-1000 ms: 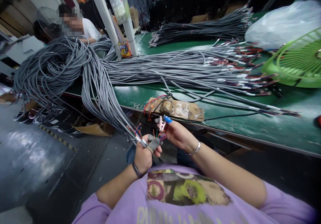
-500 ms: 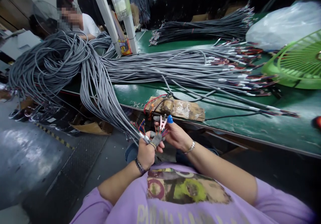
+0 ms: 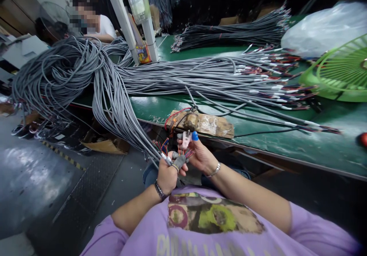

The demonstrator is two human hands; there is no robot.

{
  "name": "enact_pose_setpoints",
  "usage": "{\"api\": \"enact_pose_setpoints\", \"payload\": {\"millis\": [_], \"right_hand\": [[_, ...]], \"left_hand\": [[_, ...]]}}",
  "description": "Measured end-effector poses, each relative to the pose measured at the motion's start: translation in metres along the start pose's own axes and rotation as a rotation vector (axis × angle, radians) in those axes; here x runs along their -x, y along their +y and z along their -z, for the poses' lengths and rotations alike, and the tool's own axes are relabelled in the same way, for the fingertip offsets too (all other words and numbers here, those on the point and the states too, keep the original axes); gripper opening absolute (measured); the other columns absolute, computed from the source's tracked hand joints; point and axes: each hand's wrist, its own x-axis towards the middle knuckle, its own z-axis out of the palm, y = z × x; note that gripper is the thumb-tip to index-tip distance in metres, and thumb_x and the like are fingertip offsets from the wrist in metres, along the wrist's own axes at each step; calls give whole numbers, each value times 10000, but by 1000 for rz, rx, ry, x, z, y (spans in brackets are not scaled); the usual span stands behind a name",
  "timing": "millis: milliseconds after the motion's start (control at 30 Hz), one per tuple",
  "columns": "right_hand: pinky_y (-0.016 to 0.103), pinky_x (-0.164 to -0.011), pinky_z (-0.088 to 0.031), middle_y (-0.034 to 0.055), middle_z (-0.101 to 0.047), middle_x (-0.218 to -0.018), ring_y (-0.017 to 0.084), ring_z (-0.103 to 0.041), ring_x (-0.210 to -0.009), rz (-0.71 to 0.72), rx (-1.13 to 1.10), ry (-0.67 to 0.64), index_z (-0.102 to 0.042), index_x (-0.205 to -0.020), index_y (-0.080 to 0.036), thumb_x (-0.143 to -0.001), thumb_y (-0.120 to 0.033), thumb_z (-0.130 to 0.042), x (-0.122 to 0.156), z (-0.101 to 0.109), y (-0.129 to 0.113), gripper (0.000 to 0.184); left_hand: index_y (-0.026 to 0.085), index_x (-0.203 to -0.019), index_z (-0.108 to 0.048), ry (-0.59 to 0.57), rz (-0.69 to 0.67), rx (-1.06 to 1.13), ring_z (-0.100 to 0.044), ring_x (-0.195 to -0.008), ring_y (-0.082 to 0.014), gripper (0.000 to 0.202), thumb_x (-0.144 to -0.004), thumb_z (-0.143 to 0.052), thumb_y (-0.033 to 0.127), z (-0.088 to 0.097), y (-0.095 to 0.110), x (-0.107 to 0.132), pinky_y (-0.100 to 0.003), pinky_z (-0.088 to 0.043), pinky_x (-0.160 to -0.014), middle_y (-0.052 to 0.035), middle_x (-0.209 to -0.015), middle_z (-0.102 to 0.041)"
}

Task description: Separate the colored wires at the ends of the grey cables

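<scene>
My left hand [image 3: 166, 175] is closed round the end of a grey cable [image 3: 134, 133] that hangs down from the bench. Its thumb and forefinger wear grey finger covers. Thin coloured wires [image 3: 161, 146] fan out from the cable end just above the fist. My right hand [image 3: 200, 154] is closed on a small pink clip [image 3: 185, 138], held right at those wires. A blue cover sits on one right fingertip. Both hands meet in front of my chest, below the bench edge.
A green bench [image 3: 258, 133] carries long bundles of grey cables [image 3: 200, 76] with coloured ends. A taped brown block [image 3: 203, 124] with wires lies at the near edge. A green fan guard [image 3: 341, 70] and plastic bag [image 3: 323, 25] sit at right. Another person [image 3: 100, 26] sits at the far left.
The hands have drawn slightly closer together and lifted a little. The clip has moved nearer the wire ends. The view has shifted slightly.
</scene>
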Motion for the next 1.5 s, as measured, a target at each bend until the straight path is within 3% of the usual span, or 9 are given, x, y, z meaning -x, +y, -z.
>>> {"api": "enact_pose_setpoints", "payload": {"millis": [233,400,533,633,800,933,1100,1233,1500], "right_hand": [[241,-580,-488,40,-678,-766,115,-584,-608,-112,32,-139,-665,-821,-169,-789,-666,-579,12,8,-7,505],[238,-564,-467,23,-650,-701,112,-567,-590,-190,305,-224,-670,-811,-147,-691,-529,-762,25,11,-20,410],[220,-556,-431,-6,-629,-635,84,-523,-547,-77,590,-209,-670,-724,-134,-635,-349,-843,32,6,-27,290],[246,-553,-441,5,-655,-638,112,-554,-548,5,674,-265,-686,-741,-157,-693,-365,-797,35,2,-26,241],[265,-548,-445,19,-683,-645,131,-583,-528,-7,691,-308,-697,-762,-156,-711,-389,-776,36,2,-22,251],[245,-609,-451,29,-697,-704,111,-580,-599,-29,623,-244,-716,-772,-122,-653,-370,-825,33,13,-23,296],[244,-583,-490,39,-697,-745,110,-586,-587,-114,287,-109,-699,-799,-153,-722,-451,-762,21,28,-25,314],[246,-550,-502,42,-672,-720,118,-578,-576,-132,201,-104,-688,-831,-160,-813,-553,-630,9,18,-24,398],[239,-526,-460,29,-642,-670,115,-543,-556,-108,249,-157,-695,-803,-158,-744,-585,-688,13,4,-23,432]], "left_hand": [[153,-720,-581,-11,-5,-16,-536,-408,-71,350,-784,-678,483,10,-5,8,-167,-396,-409,3,-563,-640],[150,-708,-591,-30,-17,-62,-534,-422,-74,371,-779,-670,505,11,-6,7,-176,-409,-420,-8,-578,-645],[153,-647,-574,-38,0,-122,-528,-415,-77,361,-763,-688,475,7,1,7,-180,-407,-423,-3,-538,-620],[154,-625,-572,-124,61,-167,-526,-404,-87,336,-704,-739,434,6,7,5,-189,-409,-421,-8,-515,-621],[147,-634,-601,-256,141,-224,-533,-395,-98,297,-713,-722,406,11,8,0,-193,-394,-410,-29,-517,-646],[144,-650,-610,-202,118,-123,-534,-391,-93,321,-730,-711,438,15,4,2,-192,-389,-408,-30,-528,-655],[141,-624,-594,-87,109,37,-524,-385,-85,388,-678,-749,494,12,8,4,-194,-377,-398,-27,-526,-648],[138,-626,-599,-71,113,53,-520,-379,-85,402,-638,-771,501,5,15,2,-195,-353,-392,-28,-517,-644],[144,-618,-584,-50,117,40,-507,-367,-83,408,-643,-760,511,-1,14,-3,-192,-330,-383,-24,-505,-633]]}}
